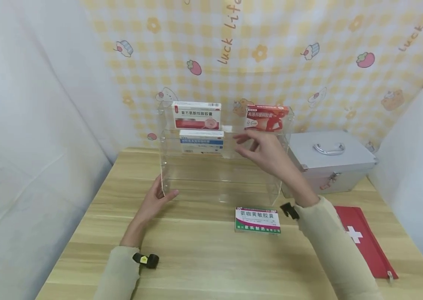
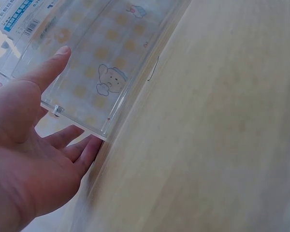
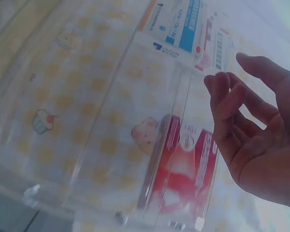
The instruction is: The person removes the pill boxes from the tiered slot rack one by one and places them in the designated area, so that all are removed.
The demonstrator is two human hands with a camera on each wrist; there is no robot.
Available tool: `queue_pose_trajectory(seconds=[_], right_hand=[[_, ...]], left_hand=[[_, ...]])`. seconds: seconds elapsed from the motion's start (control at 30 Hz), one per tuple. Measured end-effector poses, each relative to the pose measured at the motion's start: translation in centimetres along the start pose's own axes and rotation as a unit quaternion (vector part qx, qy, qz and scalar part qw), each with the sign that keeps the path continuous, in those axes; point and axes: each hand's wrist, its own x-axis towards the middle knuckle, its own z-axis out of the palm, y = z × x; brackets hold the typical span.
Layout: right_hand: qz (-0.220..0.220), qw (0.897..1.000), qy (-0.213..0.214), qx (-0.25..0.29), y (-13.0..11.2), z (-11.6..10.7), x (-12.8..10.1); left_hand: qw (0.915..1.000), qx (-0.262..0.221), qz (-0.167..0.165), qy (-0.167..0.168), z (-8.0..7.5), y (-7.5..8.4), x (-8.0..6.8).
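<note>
Blue-white box [image 1: 202, 143] sits left on the second tier of the clear rack [image 1: 196, 180]. Right grip [image 1: 263, 151] hangs half-open in front of the rack, holding nothing; left grip [image 1: 153, 200] loosely hugs the rack's lower left edge. Silver case [image 1: 329, 162]'s right of the rack.

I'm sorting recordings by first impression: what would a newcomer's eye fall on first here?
Probably the clear plastic tiered rack at the centre, with a bright red cardboard medicine box at its top right. Just below that box, the person's bare right hand is raised before the rack, holding nothing. The flat red pouch with a white cross stands out at lower right.
</note>
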Motion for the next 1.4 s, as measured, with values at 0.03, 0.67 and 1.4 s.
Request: queue_pose_trajectory(seconds=[0.03,0.67,1.4], right_hand=[[-0.001,1.000,0.001,-0.007,-0.2,0.3,0.7],[0.122,0.989,-0.085,-0.004,-0.3,3.5,4.9],[0.004,0.994,0.062,0.088,-5.4,0.4,2.0]], left_hand=[[1.0000,0.001,-0.004,0.000,0.1,-0.1,-0.1],[0.9999,0.008,-0.015,-0.001,0.6,-1.6,-0.7],[0.9996,-0.012,-0.026,-0.007,-0.7,-0.4,0.6]])
